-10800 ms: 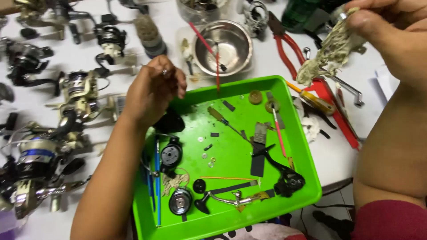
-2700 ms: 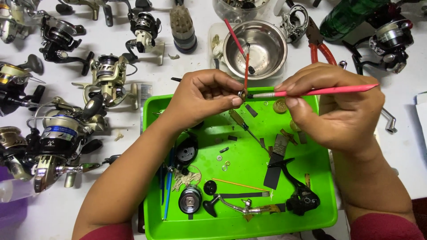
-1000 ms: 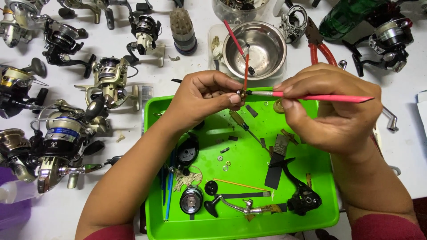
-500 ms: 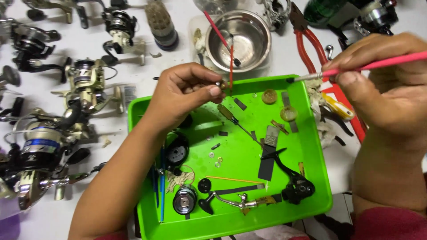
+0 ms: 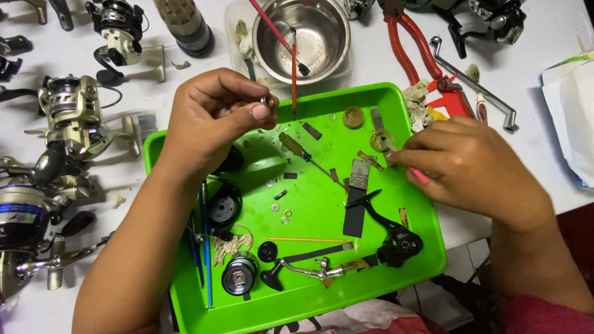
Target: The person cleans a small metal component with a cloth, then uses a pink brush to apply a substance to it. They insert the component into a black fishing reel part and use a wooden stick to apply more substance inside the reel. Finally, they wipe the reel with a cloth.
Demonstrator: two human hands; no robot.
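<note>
My left hand (image 5: 213,120) pinches a small round metal part (image 5: 270,100) above the far left corner of a bright green tray (image 5: 416,253). Over the tray's right edge, my right hand (image 5: 473,164) grips a thin pink-handled brush (image 5: 419,175), its tip down near a round brass-coloured gear (image 5: 380,139). In the tray lie a small screwdriver (image 5: 303,151), washers (image 5: 280,213), a black reel body (image 5: 399,241), a crank handle (image 5: 309,269), a spool (image 5: 239,274) and dark flat strips.
Beyond the tray, a steel bowl (image 5: 301,38) holds red-handled brushes. Red pliers (image 5: 411,43) and a metal crank (image 5: 476,86) lie at the right. Several fishing reels (image 5: 74,117) crowd the white table at the left. White paper (image 5: 572,117) sits far right.
My right hand has come down from the upper right to the tray's right edge with the pink brush. The left hand stays raised with the small part.
</note>
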